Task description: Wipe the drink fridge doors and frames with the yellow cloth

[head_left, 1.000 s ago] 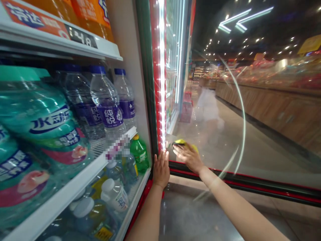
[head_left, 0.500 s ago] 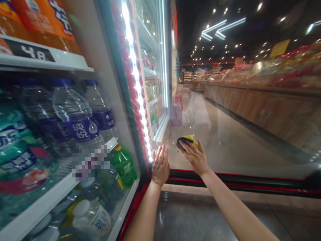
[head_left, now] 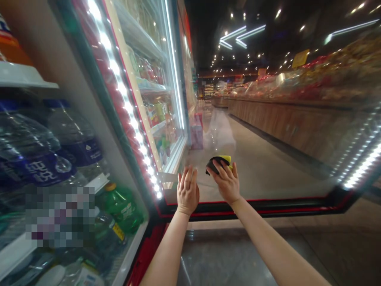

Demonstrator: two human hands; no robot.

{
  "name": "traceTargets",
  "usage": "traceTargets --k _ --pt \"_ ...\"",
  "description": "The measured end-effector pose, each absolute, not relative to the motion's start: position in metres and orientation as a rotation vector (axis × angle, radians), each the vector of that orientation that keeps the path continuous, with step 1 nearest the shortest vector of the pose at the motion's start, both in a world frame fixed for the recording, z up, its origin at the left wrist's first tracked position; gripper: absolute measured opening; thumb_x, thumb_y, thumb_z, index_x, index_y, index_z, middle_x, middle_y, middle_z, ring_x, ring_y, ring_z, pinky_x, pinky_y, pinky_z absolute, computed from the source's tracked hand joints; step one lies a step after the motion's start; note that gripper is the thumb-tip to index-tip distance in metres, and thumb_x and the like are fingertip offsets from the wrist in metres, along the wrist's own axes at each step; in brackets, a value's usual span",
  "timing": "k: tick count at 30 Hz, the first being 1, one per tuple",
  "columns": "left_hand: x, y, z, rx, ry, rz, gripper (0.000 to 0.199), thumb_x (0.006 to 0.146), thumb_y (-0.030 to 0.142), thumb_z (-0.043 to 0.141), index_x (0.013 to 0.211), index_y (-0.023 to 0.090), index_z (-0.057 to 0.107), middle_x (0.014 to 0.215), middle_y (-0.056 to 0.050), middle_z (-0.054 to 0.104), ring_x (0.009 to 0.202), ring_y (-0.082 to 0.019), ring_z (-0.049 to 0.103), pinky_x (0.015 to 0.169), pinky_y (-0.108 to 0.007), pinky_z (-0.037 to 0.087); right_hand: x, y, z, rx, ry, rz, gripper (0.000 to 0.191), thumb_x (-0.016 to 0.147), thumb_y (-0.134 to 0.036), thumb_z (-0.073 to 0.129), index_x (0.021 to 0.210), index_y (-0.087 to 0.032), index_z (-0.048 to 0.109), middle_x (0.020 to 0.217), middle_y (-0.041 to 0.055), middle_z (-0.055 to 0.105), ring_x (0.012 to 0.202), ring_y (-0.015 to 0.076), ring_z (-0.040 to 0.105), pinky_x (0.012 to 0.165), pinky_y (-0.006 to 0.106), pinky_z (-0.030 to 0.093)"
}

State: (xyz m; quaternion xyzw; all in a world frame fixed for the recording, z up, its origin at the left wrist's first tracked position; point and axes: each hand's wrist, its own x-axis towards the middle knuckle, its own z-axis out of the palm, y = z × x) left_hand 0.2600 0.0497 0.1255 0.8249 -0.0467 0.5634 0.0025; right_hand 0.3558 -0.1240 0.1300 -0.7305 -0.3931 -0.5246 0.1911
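Clasping rounded black-and-yellow pad [head_left: 218,159] in right hand [head_left: 228,182] against clear glass door [head_left: 262,178]; just beside it, holding left hand [head_left: 188,191] flat, with fingers together.

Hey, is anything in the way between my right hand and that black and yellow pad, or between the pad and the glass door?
Nothing visible: your right hand lies directly on the black and yellow pad, which appears to rest against the glass door. Your left hand is beside it, with a gap between.
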Motion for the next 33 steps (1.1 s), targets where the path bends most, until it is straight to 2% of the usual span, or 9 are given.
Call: traceTargets --k 3,7,11,14,20,23,27,30,33 --pt "0.266 0.038 0.127 2.604 -0.211 1.735 0.076 0.095 0.004 0.046 0.165 0.022 0.021 0.16 -0.014 0.047 0.155 -0.027 0.032 0.129 -0.053 0.027 0.36 -0.142 0.104 -2.054 -1.142 -1.49 0.051 0.101 -0.017 0.056 0.146 -0.04 0.058 0.147 0.0011 0.063 0.138 0.0221 0.054 0.132 0.051 0.014" --pt "0.274 0.024 0.127 2.618 -0.294 1.731 0.076 0.096 0.005 0.047 0.165 0.022 0.021 0.159 -0.013 0.049 0.155 -0.025 0.033 0.129 -0.05 0.027 0.365 -0.157 0.094 -1.997 -1.471 -1.481 0.047 0.104 -0.02 0.054 0.144 -0.043 0.057 0.145 -0.0048 0.065 0.134 0.014 0.057 0.133 0.047 0.009" --pt "0.285 0.011 0.13 2.625 -0.317 1.708 0.08 0.093 0.002 0.046 0.166 0.022 0.019 0.16 -0.013 0.047 0.156 -0.026 0.029 0.13 -0.052 0.025 0.381 -0.177 0.121 -2.101 -1.238 -1.497 0.051 0.102 -0.017 0.055 0.148 -0.041 0.055 0.152 -0.001 0.059 0.142 0.0206 0.051 0.132 0.052 0.012" --pt "0.291 0.002 0.131 2.632 -0.325 1.67 0.082 0.093 0.002 0.047 0.166 0.022 0.017 0.162 -0.013 0.045 0.156 -0.027 0.029 0.13 -0.054 0.024 0.39 -0.196 0.115 -2.132 -1.02 -1.534 0.054 0.099 -0.013 0.056 0.148 -0.036 0.057 0.151 0.0038 0.06 0.143 0.0252 0.05 0.13 0.055 0.017" --pt "0.304 -0.017 0.127 2.639 -0.391 1.664 0.08 0.094 0.003 0.048 0.166 0.022 0.017 0.16 -0.012 0.048 0.155 -0.025 0.031 0.13 -0.052 0.023 0.393 -0.22 0.09 -2.15 -1.336 -1.488 0.054 0.099 -0.014 0.055 0.145 -0.041 0.058 0.146 -0.0026 0.064 0.136 0.0176 0.056 0.132 0.048 0.018" --pt "0.311 -0.029 0.128 2.604 -0.421 1.668 0.08 0.094 0.002 0.048 0.166 0.022 0.018 0.159 -0.012 0.048 0.156 -0.025 0.029 0.131 -0.053 0.022 0.401 -0.233 0.104 -2.217 -1.231 -1.477 0.056 0.099 -0.013 0.054 0.146 -0.042 0.056 0.151 -0.0025 0.06 0.141 0.0202 0.052 0.132 0.051 0.017" --pt "0.316 -0.044 0.131 2.587 -0.46 1.664 0.081 0.093 0.002 0.048 0.166 0.022 0.017 0.159 -0.012 0.048 0.156 -0.025 0.029 0.131 -0.053 0.021 0.408 -0.253 0.093 -2.243 -0.895 -1.542 0.053 0.094 -0.009 0.055 0.141 -0.034 0.065 0.15 0.005 0.061 0.144 0.0274 0.048 0.129 0.054 0.023" --pt "0.32 -0.054 0.129 2.611 -0.511 1.654 0.081 0.093 0.002 0.049 0.166 0.021 0.017 0.158 -0.012 0.049 0.155 -0.023 0.03 0.131 -0.05 0.021 0.407 -0.259 0.075 -2.265 -0.965 -1.533 0.055 0.092 -0.006 0.053 0.139 -0.032 0.066 0.148 0.0055 0.062 0.142 0.0268 0.05 0.128 0.053 0.025" --pt "0.325 -0.064 0.125 2.629 -0.551 1.643 0.081 0.092 0.001 0.048 0.166 0.02 0.019 0.157 -0.013 0.05 0.155 -0.023 0.031 0.131 -0.049 0.02 0.414 -0.263 0.082 -2.274 -1.071 -1.494 0.059 0.094 -0.005 0.05 0.142 -0.035 0.062 0.15 0.0025 0.06 0.143 0.025 0.049 0.128 0.053 0.026"
